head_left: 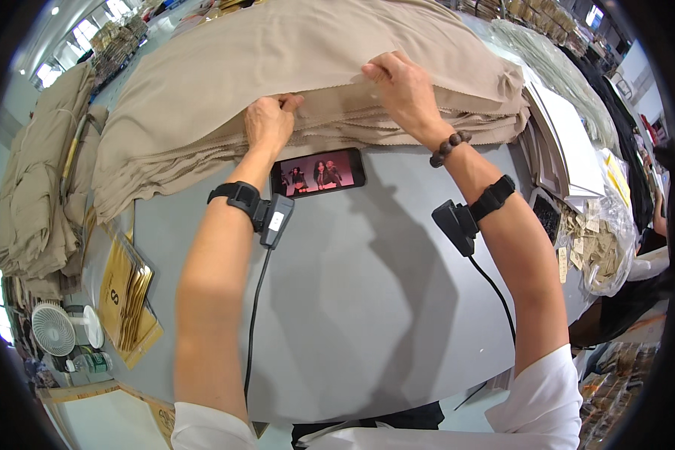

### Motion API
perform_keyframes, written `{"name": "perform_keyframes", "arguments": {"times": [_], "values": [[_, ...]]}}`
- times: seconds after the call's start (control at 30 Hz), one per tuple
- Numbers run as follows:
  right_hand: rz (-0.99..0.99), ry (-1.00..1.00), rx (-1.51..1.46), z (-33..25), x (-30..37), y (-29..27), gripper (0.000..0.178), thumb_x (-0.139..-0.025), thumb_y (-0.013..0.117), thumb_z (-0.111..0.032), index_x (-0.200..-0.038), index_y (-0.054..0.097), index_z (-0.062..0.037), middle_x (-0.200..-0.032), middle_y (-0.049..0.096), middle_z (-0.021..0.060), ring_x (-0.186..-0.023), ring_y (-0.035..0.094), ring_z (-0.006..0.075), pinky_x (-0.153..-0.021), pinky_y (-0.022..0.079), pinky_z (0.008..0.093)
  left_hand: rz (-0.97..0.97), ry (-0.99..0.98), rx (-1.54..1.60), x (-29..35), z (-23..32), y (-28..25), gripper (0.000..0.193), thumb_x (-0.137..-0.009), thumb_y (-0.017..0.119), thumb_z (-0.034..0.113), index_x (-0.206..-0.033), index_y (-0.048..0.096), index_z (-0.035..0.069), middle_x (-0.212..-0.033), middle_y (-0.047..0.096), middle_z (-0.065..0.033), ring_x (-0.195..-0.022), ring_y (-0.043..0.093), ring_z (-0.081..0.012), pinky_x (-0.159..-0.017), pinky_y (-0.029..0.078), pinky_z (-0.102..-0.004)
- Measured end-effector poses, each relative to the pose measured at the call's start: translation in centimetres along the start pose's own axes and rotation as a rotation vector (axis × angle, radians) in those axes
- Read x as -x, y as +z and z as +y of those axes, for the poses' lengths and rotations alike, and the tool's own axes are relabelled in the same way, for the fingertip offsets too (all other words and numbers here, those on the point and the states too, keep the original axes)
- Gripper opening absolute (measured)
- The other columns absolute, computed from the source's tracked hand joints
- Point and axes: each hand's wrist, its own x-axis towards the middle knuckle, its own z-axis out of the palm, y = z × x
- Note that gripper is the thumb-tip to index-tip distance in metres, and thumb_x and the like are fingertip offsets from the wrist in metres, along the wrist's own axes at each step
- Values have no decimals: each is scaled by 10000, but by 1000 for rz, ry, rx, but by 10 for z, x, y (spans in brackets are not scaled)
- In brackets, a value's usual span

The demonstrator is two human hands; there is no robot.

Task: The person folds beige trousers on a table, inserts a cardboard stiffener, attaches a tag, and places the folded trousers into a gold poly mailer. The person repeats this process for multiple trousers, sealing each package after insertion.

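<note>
A thick stack of beige fabric pieces point(292, 52) covers the far half of a grey table point(352, 300). My left hand point(268, 120) pinches the near edge of the top layers, fingers curled on the cloth. My right hand point(401, 86) grips the same edge a little further right, thumb on top. Both wrists carry black straps with small black devices and cables. A phone point(318, 172) with a lit screen lies flat on the table just below the stack, between my hands.
More beige fabric point(34, 187) hangs in a pile at the left. Yellow-brown packets point(127, 292) lie at the table's left edge, a small white fan point(54, 328) below them. White sheets point(566, 142) and a clear bag of tags point(600, 240) sit at the right.
</note>
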Motion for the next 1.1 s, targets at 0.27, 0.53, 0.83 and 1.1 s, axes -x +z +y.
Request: {"name": "perform_keyframes", "arguments": {"times": [0.27, 0.53, 0.83, 1.1], "values": [[-3, -104, 332, 8, 21, 3, 319, -901, 760, -254, -1204, 712, -167, -1167, 630, 62, -1124, 622, 287, -879, 543, 427, 272, 166, 72, -12, 10, -44, 466, -1046, 562, 417, -968, 740, -7, -827, 701, -261, -797, 682, -426, -757, 515, -498], [11, 332, 774, 114, 4, -105, 281, -951, 576, -92, -1146, 753, -188, -1215, 693, 126, -1112, 670, 352, -883, 584, 442, 313, 177, 254, 12, -6, -82, 403, -1102, 555, 375, -1016, 664, -3, -945, 600, -77, -839, 538, -187, -807, 462, -332], [450, 599, 699, 173, 3, -231, 326, -1022, 585, -410, -1169, 776, -189, -1136, 771, 115, -1068, 718, 345, -908, 552, 455, 249, 216, 209, 27, -38, -76, 353, -1095, 593, 350, -1016, 665, 14, -957, 594, -61, -850, 539, -169, -824, 461, -317], [463, -188, 325, 52, 57, -222, 181, -856, 820, -68, -1031, 776, -92, -975, 775, 78, -900, 711, 283, -837, 558, 375, 553, 126, -50, 31, -8, -88, 290, -1023, 656, 226, -1234, 679, 29, -1195, 654, -112, -1056, 625, -246, -947, 511, -386]]}}
